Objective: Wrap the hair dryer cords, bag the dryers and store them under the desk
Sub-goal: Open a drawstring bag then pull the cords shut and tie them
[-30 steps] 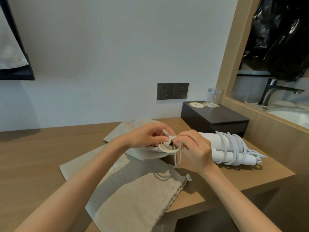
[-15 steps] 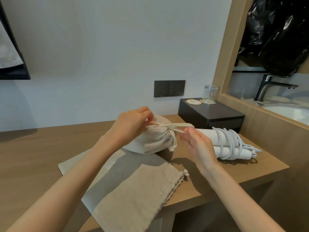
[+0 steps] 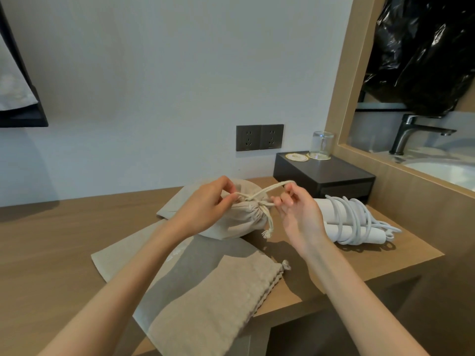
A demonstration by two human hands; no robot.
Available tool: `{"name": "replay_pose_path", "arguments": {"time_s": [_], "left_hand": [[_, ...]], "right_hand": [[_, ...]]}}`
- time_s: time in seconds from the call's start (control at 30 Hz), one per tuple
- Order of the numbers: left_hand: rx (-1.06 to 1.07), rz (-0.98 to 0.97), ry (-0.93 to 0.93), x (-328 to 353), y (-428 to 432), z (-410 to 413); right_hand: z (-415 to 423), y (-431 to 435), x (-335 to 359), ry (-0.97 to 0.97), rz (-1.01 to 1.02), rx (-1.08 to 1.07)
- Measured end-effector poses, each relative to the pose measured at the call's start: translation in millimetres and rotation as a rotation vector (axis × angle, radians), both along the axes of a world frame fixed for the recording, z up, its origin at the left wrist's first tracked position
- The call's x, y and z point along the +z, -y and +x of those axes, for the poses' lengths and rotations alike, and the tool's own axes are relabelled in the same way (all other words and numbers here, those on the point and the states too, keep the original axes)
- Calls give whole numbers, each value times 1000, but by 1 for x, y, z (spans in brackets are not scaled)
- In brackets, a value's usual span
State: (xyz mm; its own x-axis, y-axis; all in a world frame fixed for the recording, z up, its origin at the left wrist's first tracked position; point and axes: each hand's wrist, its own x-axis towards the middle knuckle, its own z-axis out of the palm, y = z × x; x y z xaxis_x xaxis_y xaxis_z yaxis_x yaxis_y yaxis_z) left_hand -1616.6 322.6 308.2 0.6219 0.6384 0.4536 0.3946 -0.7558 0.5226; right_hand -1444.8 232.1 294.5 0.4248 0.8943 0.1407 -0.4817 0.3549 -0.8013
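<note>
A stuffed beige drawstring bag lies on the wooden desk, its mouth gathered tight. My left hand pinches the drawstring at the bag's neck. My right hand holds a loop of the same cord stretched to the right. A tasselled cord end hangs below the neck. To the right lies a white hair dryer with its white cord wound around it. Two flat empty beige bags lie on the desk, one near the front edge, another under the stuffed bag.
A black box with an upturned glass and a coaster stands at the back right, below twin wall sockets. A wooden partition borders the desk on the right, with a sink and tap behind it. There is open space under the desk at the front.
The bag's mouth has been pulled closed. My hands moved apart, the left to the bag's neck and the right drawing a cord loop up and rightward.
</note>
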Motion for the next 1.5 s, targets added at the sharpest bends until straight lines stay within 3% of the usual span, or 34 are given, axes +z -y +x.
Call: {"name": "replay_pose_path", "arguments": {"time_s": [0.1,0.17,0.3,0.4,0.63,0.77,0.93,1.07,1.2,1.37,1.5], "left_hand": [[17,30,-28,3,0,1],[37,73,-46,3,0,3],[87,122,-58,1,-2,6],[59,77,-6,-2,-2,7],[26,-148,204,-8,5,17],[10,-228,280,-6,7,18],[-60,-489,320,-3,8,14],[-45,-570,312,0,8,15],[-39,-569,328,2,13,19],[-67,-628,393,7,13,21],[-186,-675,387,6,14,21]], "right_hand": [[-2,-1,6,311,-15,-21],[-2,1,10,349,10,52],[0,2,15,-2,92,186],[5,-5,6,-233,9,90],[-12,5,-11,-102,-268,-17],[-8,10,-9,-178,-359,5],[12,9,0,-289,-481,-35],[11,12,-9,-433,-466,139],[-6,16,-10,-270,-364,135],[-25,24,-15,224,-237,-82],[-30,21,-10,332,-159,-174]]}}
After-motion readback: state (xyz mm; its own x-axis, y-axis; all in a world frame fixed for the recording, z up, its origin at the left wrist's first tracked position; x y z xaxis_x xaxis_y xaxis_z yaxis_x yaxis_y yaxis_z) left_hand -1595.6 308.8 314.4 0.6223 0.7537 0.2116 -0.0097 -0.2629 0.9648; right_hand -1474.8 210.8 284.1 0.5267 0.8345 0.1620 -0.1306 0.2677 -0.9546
